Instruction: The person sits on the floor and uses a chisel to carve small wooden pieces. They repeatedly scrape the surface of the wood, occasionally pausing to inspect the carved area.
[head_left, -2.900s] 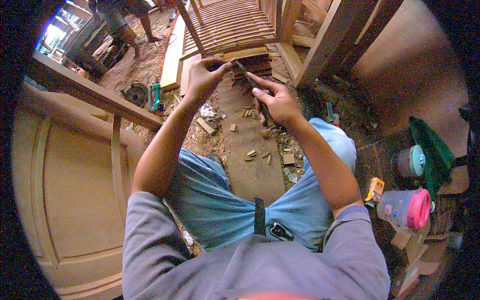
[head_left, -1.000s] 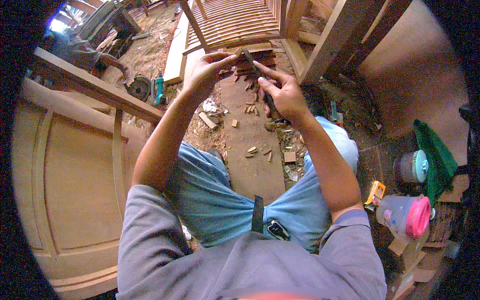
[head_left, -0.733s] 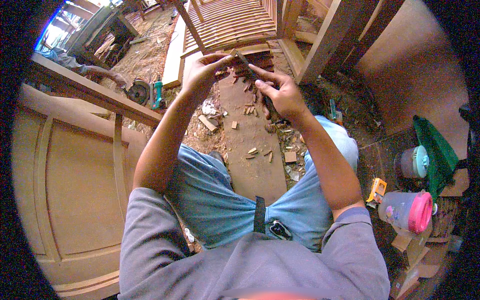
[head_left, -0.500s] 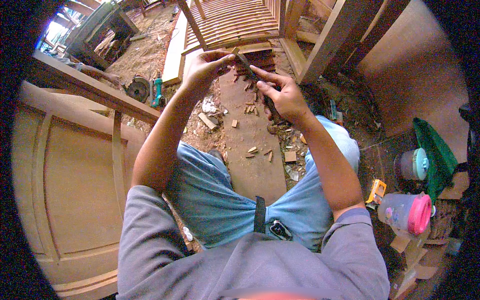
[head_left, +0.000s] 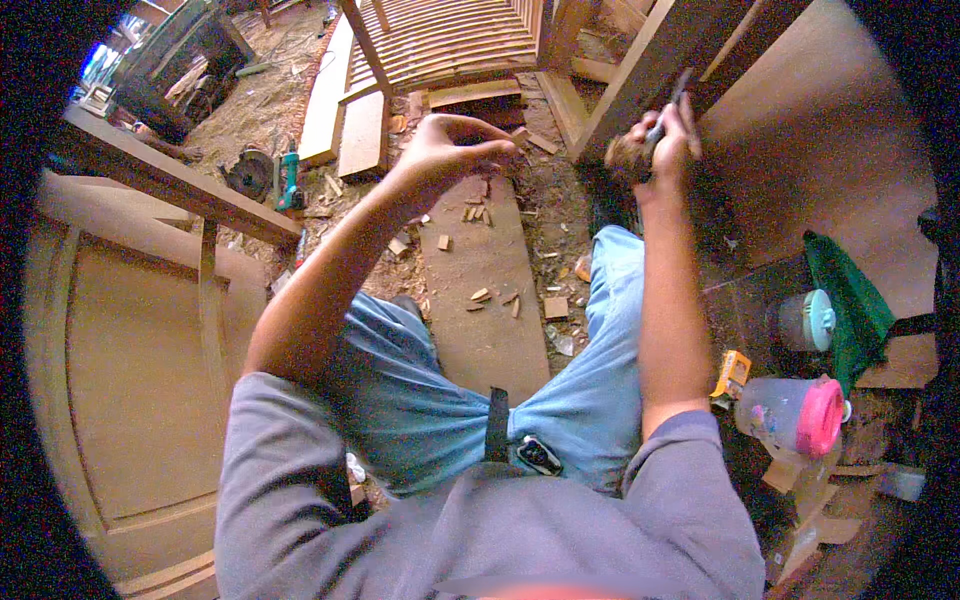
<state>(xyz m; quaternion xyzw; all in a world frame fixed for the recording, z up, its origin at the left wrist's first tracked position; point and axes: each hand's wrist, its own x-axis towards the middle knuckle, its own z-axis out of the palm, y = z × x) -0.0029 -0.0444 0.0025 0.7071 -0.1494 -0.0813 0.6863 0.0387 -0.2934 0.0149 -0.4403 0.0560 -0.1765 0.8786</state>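
Note:
My right hand [head_left: 665,145] is raised at the right beside an upright wooden post [head_left: 620,90], closed round a dark, narrow bladed tool [head_left: 678,92] that points upward; its details are blurred. My left hand [head_left: 450,150] hovers ahead of me, thumb and forefinger curled together; whatever may be between the fingertips cannot be made out. Below it, between my legs, lies a long brown board [head_left: 480,340] scattered with small wood offcuts [head_left: 480,297]. A slatted wooden frame [head_left: 440,40] stands beyond my hands.
Panelled board [head_left: 140,380] and rail [head_left: 180,175] at left. Beyond them are a circular-bladed power tool [head_left: 250,172] and a co-worker's arm [head_left: 165,145]. At right are a pink-lidded container [head_left: 775,412], a cyan-lidded container [head_left: 800,325], a yellow box [head_left: 732,373] and green cloth [head_left: 840,290].
My right hand has swung to the right with the tool, away from my left hand, which sits slightly lower and farther right. The surroundings have shifted slightly leftward in view.

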